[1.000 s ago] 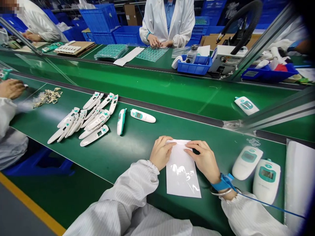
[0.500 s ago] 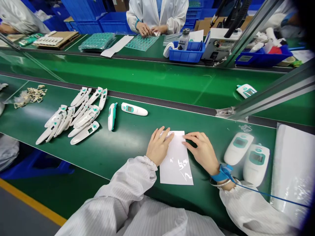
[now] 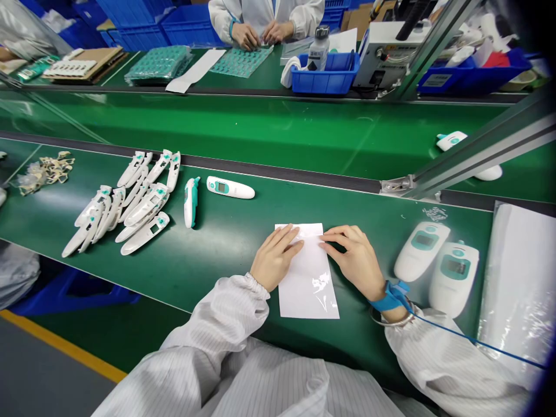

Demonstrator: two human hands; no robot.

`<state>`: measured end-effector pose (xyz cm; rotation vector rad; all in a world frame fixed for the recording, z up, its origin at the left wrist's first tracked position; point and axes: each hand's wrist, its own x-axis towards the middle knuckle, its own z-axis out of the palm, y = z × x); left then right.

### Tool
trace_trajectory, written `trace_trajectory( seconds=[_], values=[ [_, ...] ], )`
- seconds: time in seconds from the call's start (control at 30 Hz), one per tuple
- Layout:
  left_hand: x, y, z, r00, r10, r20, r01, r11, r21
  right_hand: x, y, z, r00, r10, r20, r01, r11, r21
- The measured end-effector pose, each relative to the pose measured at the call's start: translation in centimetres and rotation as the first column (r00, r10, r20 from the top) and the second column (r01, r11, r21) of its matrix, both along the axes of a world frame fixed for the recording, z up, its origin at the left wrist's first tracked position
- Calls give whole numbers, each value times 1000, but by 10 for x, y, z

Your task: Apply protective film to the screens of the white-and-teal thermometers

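My left hand (image 3: 275, 258) and my right hand (image 3: 351, 255) both lie on the top end of a flat white plastic bag (image 3: 308, 284), fingertips on its upper edge. The bag rests on the green conveyor belt (image 3: 226, 272) between my wrists. A blue wrist strap (image 3: 393, 295) circles my right wrist. Just right of that hand stand two white-and-teal handheld thermometers (image 3: 436, 266). Farther left are a loose pile of white thermometer casings (image 3: 125, 205), a teal-sided thermometer (image 3: 191, 202) and a white thermometer (image 3: 230, 187).
A roll of clear plastic film (image 3: 516, 278) lies at the right end of my belt, under a metal rail (image 3: 473, 153). Across a second green belt, a co-worker's hands (image 3: 254, 35) work on teal parts beside a blue tray (image 3: 324, 81).
The whole scene has shifted up and left in view as my head moved. Both hands stay on the bag, whose top edge now lies flatter.
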<state>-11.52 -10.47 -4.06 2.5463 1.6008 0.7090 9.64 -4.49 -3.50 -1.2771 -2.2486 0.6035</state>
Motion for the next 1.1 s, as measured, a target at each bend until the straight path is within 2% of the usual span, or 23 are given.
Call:
trace_trajectory(
  seconds=[0.2, 0.43, 0.7, 0.83, 1.1],
  values=[
    [-11, -12, 4, 999, -32, -6, 32, 998, -61, -2, 0, 3, 1000, 7, 13, -6, 1000, -2],
    [-10, -11, 4, 999, -32, 7, 33, 991, -127, -20, 3, 5, 995, 96, 23, -95, 995, -26],
    [-10, -10, 5, 998, -27, -56, 20, 994, -107, -28, 6, 6, 997, 73, -13, -74, 995, -61],
    [-11, -10, 4, 999, -36, -17, 33, 994, -109, -31, 4, 8, 997, 80, -16, -81, 994, -76],
    [-10, -10, 6, 1000, -21, -6, 20, 994, -112, -9, 5, 2, 1000, -7, -17, 6, 1000, -29]
  ],
)
